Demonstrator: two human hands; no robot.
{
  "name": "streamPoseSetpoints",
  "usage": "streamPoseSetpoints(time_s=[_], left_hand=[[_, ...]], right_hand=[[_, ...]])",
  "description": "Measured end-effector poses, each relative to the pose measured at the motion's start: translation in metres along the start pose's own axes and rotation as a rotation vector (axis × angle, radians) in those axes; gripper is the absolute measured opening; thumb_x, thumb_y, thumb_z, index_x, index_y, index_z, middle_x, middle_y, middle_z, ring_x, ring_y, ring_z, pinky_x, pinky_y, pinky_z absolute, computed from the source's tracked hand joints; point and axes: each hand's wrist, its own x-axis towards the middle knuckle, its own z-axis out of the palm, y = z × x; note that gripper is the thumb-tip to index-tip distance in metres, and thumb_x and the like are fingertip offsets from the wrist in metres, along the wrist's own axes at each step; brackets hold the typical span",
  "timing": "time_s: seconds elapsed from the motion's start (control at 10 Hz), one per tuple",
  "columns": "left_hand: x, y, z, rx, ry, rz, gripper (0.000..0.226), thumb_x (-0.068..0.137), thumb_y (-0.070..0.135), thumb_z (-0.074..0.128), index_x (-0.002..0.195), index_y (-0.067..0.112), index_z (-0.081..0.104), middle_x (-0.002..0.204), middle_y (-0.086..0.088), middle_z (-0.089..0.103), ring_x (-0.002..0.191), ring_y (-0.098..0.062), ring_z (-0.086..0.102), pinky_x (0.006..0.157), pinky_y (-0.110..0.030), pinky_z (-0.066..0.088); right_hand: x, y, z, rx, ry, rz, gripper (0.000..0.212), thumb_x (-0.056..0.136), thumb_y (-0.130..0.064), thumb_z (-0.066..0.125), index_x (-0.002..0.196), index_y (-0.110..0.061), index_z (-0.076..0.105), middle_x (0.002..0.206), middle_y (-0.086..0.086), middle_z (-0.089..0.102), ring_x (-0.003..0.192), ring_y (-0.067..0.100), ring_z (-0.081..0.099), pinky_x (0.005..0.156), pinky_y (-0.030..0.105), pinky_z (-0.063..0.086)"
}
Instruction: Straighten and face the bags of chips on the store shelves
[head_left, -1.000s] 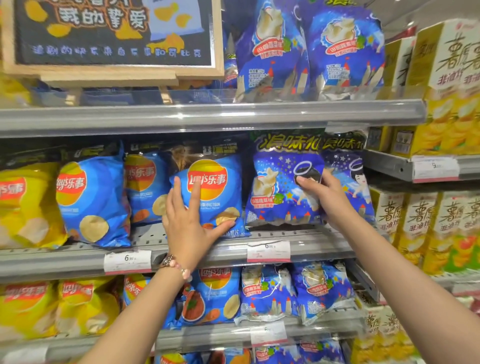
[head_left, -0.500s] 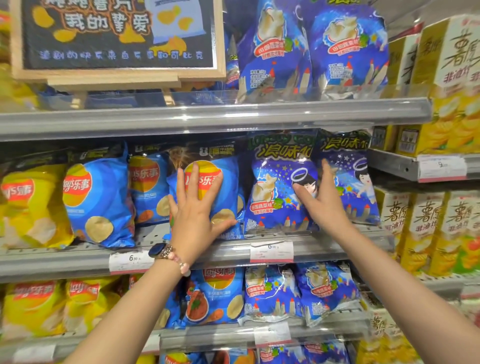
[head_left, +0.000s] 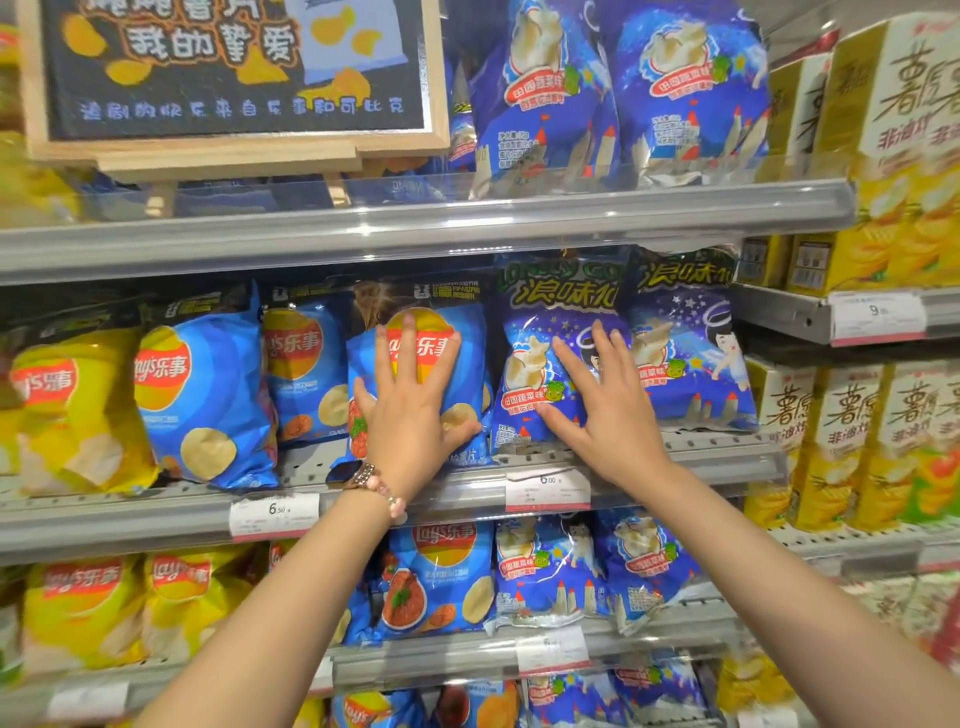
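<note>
Two bags are getting the attention, both on the middle shelf (head_left: 727, 460). Left hand (head_left: 415, 410) lies flat on the light blue Lay's bag (head_left: 467, 374), fingers straight and spread over the logo, thumb hooked out by the bag's lower right. Right hand (head_left: 608, 415) is splayed the same way on the dark blue bag (head_left: 540, 358) just beside it — palm low, fingertips up near the cartoon face. Neither hand is gripping anything; the two sit apart, one per bag, pressing.

My guess is flat palms because that's how you push a puffy bag upright and square to the front without crushing the chips. Both bags already show their fronts, bottoms sitting just behind the clear lip of the shelf, so this looks like a final pat into line.

Further left on that shelf, another Lay's bag (head_left: 208, 395) leans a bit and yellow bags (head_left: 72, 410) slump — probably next. A second dark blue bag (head_left: 691, 364) stands to the right. Above hangs a chalkboard sign (head_left: 234, 67); yellow boxes (head_left: 852, 436) fill the right-hand bay.
</note>
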Motion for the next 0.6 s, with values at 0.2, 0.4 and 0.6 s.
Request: streamPoseSetpoints(time_s=[0.2, 0.4, 0.6], left_hand=[[-0.001, -0.001, -0.012, -0.058, -0.067, 0.002, 0.091, 0.076, 0.05, 0.072, 0.15, 0.04, 0.02, 0.161, -0.004, -0.008, 0.146, -0.029, -0.013, 0.107, -0.069, 0.016], [-0.011, -0.003, -0.028, -0.344, 0.002, 0.01, 0.082, 0.077, 0.037, 0.075, 0.147, 0.032, 0.032, 0.161, -0.005, 0.002, 0.148, -0.025, -0.004, 0.114, -0.061, 0.01], [-0.031, -0.004, -0.038, -0.499, 0.06, 0.058, 0.074, 0.077, 0.05, 0.066, 0.142, 0.024, 0.042, 0.15, -0.005, 0.033, 0.142, -0.022, 0.025, 0.113, -0.051, 0.024]], right_hand=[[-0.003, -0.008, -0.008, -0.063, -0.041, 0.038, 0.075, 0.08, -0.067, 0.031, 0.148, -0.037, 0.023, 0.16, 0.011, 0.004, 0.148, 0.028, -0.002, 0.116, 0.049, 0.01], [-0.012, -0.021, -0.014, -0.098, -0.04, 0.078, 0.074, 0.083, -0.059, 0.037, 0.15, -0.034, 0.02, 0.16, 0.009, 0.0, 0.148, 0.027, -0.004, 0.117, 0.049, 0.006], [-0.045, -0.041, -0.028, 0.058, 0.141, 0.081, 0.073, 0.088, -0.058, 0.033, 0.148, -0.017, 0.029, 0.157, 0.011, 0.021, 0.146, 0.026, 0.016, 0.115, 0.044, 0.016]])
